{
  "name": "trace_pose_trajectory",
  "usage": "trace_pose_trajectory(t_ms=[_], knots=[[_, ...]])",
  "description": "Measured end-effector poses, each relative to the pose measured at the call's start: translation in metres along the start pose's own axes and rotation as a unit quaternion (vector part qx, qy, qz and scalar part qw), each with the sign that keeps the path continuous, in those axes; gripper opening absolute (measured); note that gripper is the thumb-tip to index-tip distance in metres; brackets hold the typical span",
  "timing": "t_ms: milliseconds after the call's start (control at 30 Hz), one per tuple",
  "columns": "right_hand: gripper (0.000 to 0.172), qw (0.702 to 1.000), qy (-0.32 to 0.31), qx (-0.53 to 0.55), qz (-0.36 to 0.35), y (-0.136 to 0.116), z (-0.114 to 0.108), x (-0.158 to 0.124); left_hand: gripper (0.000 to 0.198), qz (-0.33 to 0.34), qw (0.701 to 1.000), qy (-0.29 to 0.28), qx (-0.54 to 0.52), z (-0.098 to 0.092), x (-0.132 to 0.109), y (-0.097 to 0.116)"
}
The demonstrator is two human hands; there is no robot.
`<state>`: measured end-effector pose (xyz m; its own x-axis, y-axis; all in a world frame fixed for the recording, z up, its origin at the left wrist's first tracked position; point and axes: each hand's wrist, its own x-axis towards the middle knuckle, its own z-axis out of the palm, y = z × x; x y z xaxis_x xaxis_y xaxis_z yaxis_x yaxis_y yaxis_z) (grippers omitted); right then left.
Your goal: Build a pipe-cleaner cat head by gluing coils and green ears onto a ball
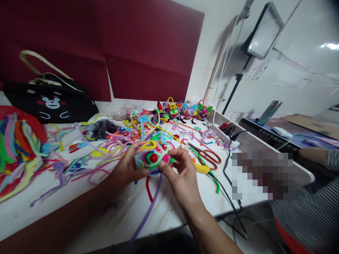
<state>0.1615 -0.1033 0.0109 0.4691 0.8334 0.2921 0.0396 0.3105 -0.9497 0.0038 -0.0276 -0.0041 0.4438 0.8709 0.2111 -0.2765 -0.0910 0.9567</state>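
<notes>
Between my hands, above the white table (pixel 116 215), is a round pipe-cleaner ornament (pixel 148 150) with coiled bands of many colours and red and pink round spots. My left hand (pixel 129 167) wraps its left side, thumb along the bottom. From the right, the thumb and fingers of my right hand (pixel 184 173) close on the ornament near the pink spot. A purple pipe cleaner (pixel 148 215) hangs below it toward the table's front edge. What the right fingertips press on is partly hidden.
Orange-handled scissors (pixel 212 158) and a yellow-bodied tool (pixel 201 168) with a black cord lie to the right. Loose pipe cleaners (pixel 90 169) cover the left and middle. Several animal-head ornaments (pixel 174 110) stand behind. A person in a striped sleeve (pixel 312 215) sits at right.
</notes>
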Motion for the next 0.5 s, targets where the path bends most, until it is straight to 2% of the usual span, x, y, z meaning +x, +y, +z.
trace_pose_trajectory(t_ms=[267, 400, 500], knots=[[0.049, 0.990, -0.119, 0.027, 0.075, -0.019, -0.005, 0.034, 0.080, 0.006, 1.000, 0.024, 0.006, -0.001, 0.003, 0.010], [0.058, 0.983, -0.145, 0.022, 0.109, -0.027, -0.001, 0.053, 0.080, 0.013, 0.999, 0.036, 0.015, -0.002, 0.007, 0.017], [0.058, 0.977, -0.168, 0.044, 0.124, -0.025, 0.001, 0.066, 0.078, 0.005, 0.999, 0.040, 0.021, -0.002, 0.010, 0.021]])
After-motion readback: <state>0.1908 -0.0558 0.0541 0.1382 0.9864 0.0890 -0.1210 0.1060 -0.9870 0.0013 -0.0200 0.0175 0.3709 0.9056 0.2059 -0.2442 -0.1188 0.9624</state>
